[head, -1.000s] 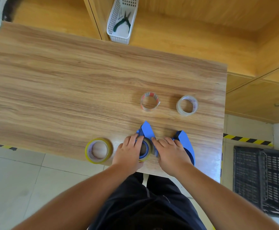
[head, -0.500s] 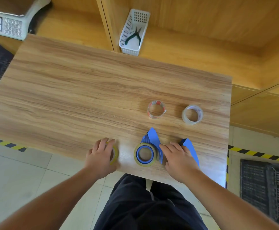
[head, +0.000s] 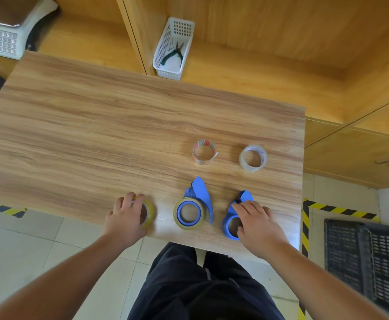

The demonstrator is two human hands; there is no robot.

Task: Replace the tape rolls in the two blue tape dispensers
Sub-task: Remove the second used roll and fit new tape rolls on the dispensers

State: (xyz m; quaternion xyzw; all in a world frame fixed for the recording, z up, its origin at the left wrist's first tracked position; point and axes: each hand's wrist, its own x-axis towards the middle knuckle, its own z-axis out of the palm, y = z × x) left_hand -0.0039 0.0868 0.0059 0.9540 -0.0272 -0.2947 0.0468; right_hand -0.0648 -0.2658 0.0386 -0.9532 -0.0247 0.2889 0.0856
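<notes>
Two blue tape dispensers lie near the table's front edge. The middle dispenser (head: 199,199) carries a yellowish tape roll (head: 189,213) on its hub. The right dispenser (head: 232,218) has a bare blue hub, and my right hand (head: 257,225) rests on it with fingers over its body. My left hand (head: 126,215) grips a loose yellow tape roll (head: 149,213) at the front left. Two nearly used clear rolls sit farther back: one with red print (head: 204,152), one plain (head: 252,157).
The wooden table (head: 96,135) ends just right of the dispensers. A white basket (head: 172,49) with pliers stands on the shelf behind. A scale (head: 4,35) sits at the far left. A black crate (head: 369,255) is on the floor to the right.
My left hand left the middle dispenser and went left onto the loose yellow roll. My right hand shifted right from the middle dispenser onto the right one.
</notes>
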